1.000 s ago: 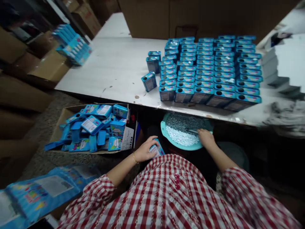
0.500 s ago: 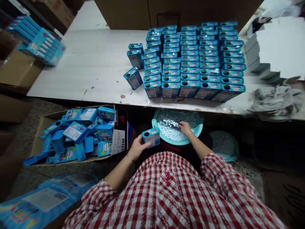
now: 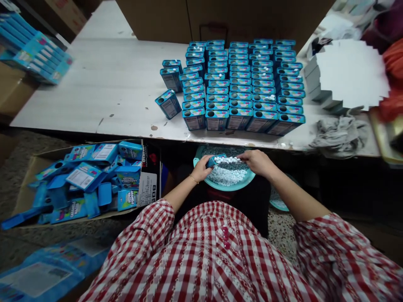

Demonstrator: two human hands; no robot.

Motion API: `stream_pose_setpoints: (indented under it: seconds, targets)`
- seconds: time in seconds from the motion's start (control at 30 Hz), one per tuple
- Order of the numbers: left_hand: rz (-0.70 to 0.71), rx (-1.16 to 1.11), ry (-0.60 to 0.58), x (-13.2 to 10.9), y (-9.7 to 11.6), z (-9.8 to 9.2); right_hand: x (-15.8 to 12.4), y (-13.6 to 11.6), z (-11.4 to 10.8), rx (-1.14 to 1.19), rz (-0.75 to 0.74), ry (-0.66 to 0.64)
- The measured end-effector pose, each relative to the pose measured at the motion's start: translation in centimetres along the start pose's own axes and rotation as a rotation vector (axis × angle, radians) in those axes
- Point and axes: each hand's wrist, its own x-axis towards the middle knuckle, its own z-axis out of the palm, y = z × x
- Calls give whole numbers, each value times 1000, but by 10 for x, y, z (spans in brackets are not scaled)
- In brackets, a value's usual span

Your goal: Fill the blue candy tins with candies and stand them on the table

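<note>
My left hand (image 3: 201, 169) is closed around a small blue candy box (image 3: 217, 160), tilted over the left part of the basin. My right hand (image 3: 256, 162) grips a scoop (image 3: 236, 162) heaped with small white candies (image 3: 227, 160). The scoop's front end meets the box's open end; its exact shape is mostly hidden under the candies. Below both hands is a turquoise basin (image 3: 236, 186), holding many more white candies.
Rows of upright blue boxes (image 3: 241, 113) stand on the white table (image 3: 126, 100). At the left, a carton (image 3: 23, 209) holds loose blue boxes. White cardboard (image 3: 352, 75) and a grey cloth (image 3: 341, 132) lie at the right. A second basin (image 3: 280, 204) is low at the right.
My left hand has brought the box up and right, over the basin, and tipped it. My right hand has lifted the loaded scoop out of the candies to the box. The view has shifted slightly.
</note>
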Motion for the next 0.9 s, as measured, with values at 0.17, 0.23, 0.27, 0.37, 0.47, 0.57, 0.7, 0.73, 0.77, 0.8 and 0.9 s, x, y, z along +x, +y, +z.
stream_pose_setpoints:
  seconds: [0.17,0.23,0.27,0.37,0.47,0.57,0.7,0.73,0.77,0.8,0.9]
  targets:
    - [13,8,4,2,-6,14,-1,-40,-29,-357,-3,-122]
    - [14,16,6,4,-6,18,0,-55,-32,-433,-34,-120]
    - [14,20,8,4,-6,20,1,-62,-33,-454,-48,-109]
    - [14,19,24,6,-5,23,-1,-77,-38,-469,-86,-89]
    - [-3,-20,58,1,-6,18,-10,-68,-44,-472,-73,-88]
    - [-94,-95,168,-10,-12,3,-17,-31,-33,-448,31,-97]
    - [-277,-220,304,-26,-28,-13,-4,16,35,-240,242,-180]
    - [-306,-263,325,-28,-33,-15,4,19,57,-200,249,-194]
    - [-324,-310,342,-29,-37,-15,12,18,79,-155,249,-206]
    - [-333,-355,354,-30,-40,-14,20,14,99,-111,244,-207]
    - [-337,-427,363,-30,-45,-13,41,-3,141,8,221,-175]
